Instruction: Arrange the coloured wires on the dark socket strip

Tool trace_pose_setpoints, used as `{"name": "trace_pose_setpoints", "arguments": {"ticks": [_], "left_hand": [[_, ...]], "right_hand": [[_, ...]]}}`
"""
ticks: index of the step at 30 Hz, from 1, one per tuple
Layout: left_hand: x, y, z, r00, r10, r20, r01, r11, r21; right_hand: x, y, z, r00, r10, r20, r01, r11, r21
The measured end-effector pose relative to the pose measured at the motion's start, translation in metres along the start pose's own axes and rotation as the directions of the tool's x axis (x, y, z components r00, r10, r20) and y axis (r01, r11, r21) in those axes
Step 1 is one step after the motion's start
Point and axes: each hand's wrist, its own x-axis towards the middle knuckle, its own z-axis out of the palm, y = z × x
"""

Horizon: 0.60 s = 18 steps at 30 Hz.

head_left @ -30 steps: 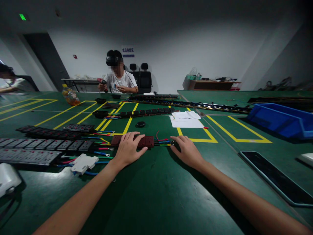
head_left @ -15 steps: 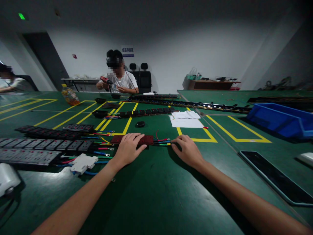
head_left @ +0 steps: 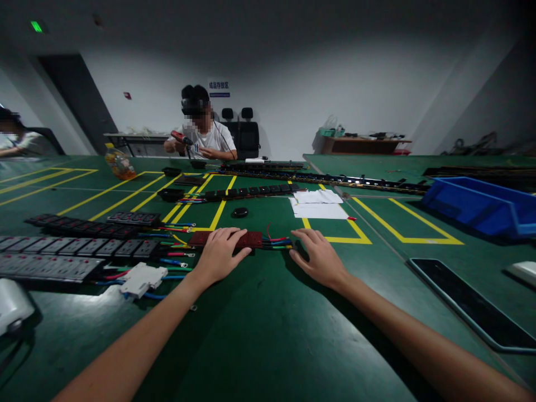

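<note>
Spotter: Where's the strip, and how are you on it?

Operator: My dark red socket strip [head_left: 256,240] lies on the tabletop [head_left: 251,340], under my left grip [head_left: 220,251]. Those fingers drape over it; I can't tell whether they clamp it or only rest. My right grip [head_left: 321,258] has thumb and fingers apart, right at the ends of the coloured wires [head_left: 275,244] leaving the strip. Whether it touches them, I can't tell.

Spotter: What worries you?

Operator: If the left is only resting, I'd expect a tug on the wires to slide or twist the strip. Pressing one end alone could splay the bundle. A thin red wire [head_left: 269,230] curls above the others, so a careless finger might snag it. My left forearm [head_left: 163,318] sits beside lugged leads [head_left: 173,262] near the grey socket strips [head_left: 50,268]; swinging it back could drag them.

Spotter: And what can't you see?

Operator: The strip's middle, beneath my left grip. The wire ends are too small to read. One blue lead [head_left: 156,296] disappears behind my forearm. The grey strips run off the left edge, as does a white device [head_left: 14,307] I can't identify.
</note>
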Motion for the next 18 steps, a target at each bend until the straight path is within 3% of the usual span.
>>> {"name": "trace_pose_setpoints", "arguments": {"ticks": [4, 9, 18], "left_hand": [[0.0, -0.0002, 0.0001, 1.0, -0.005, 0.009, 0.005, 1.0, 0.007], [-0.0001, 0.0001, -0.0002, 0.999, -0.017, 0.027, 0.017, 1.0, 0.01], [-0.0004, -0.002, 0.0013, 1.0, 0.003, 0.0, -0.003, 1.0, -0.005]], "right_hand": [[-0.001, -0.0006, 0.0015, 0.997, 0.008, 0.079, -0.004, 0.999, -0.048], [0.0, 0.0037, 0.004, 1.0, 0.013, 0.008, -0.013, 1.0, -0.014], [0.0007, 0.001, 0.0013, 1.0, -0.006, -0.015, 0.007, 0.999, 0.051]]}}
